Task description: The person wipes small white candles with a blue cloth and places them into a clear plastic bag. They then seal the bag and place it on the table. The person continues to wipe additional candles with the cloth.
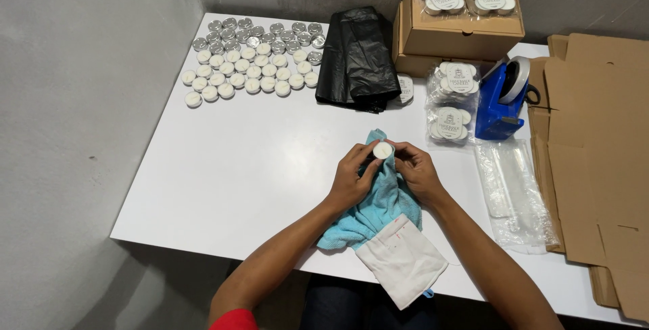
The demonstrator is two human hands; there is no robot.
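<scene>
Tealight candle [382, 149], white wax in a small round cup, held up above the near middle of the white bench [257, 161], wax face turned toward the camera, pinched between both hands. Left hand [351, 178] wrapped around the candle's left side, thumb and fingers closed on the cup; right hand [416, 171] closed on the right side, fingertips touching the rim. Both grips shut tight on the candle, no gap showing. Light blue cloth [372, 212] draped beneath and between the hands, its upper corner poking up behind the candle, probably kept under the cup for wiping. White fabric pouch [403, 260] lying on the cloth's near end, at the bench edge. Rows of loose tealights [253, 60] parked far left, well apart from the hands, wax-filled ones nearer, bare metal cups further back. Black plastic bag [355, 56] folded at far middle. Brown cardboard boxes [460, 22] stacked far right, bagged candle packs [451, 100] on top and in front, likely finished sets. Blue tape dispenser [501, 99] just right of those packs; clear plastic bags [514, 191] nearer, beside flat cardboard [595, 161] at the right edge.
</scene>
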